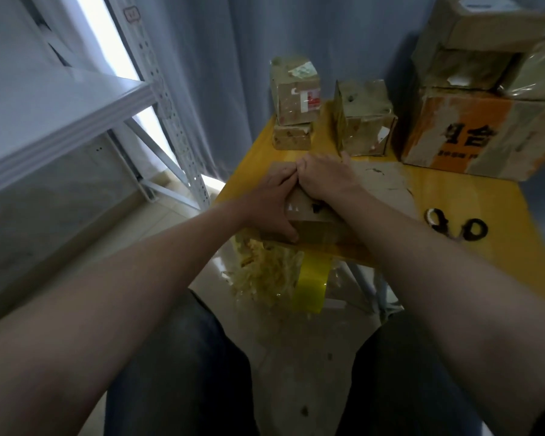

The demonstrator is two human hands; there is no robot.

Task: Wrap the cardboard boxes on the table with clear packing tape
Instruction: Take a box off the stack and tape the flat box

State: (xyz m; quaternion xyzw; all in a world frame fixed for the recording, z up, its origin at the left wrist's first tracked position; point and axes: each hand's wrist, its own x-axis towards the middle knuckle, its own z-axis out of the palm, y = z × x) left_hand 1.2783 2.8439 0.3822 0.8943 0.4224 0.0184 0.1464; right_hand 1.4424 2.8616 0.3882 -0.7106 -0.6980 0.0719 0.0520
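1. The box [310,220] sits at the near edge of the table [472,196], right under both hands. Its long side appears to run left to right across the person.
2. The left hand [269,204] lies flat on the box's top, fingers straight and close together. Its thumb is spread down onto the near face.
3. The right hand [326,179] presses just beside it, knuckles touching. Its fingertips bend out of sight, so a pinch cannot be told.
4. The tape roll [312,286] hangs below the table edge, on the person's side of the fingers. A strip runs from it up to the box's near face.
5. Reaching the roll likely means pulling a hand back and down, and the left thumb is nearest the strip.
6. The scissors [456,228] lie well to the right.
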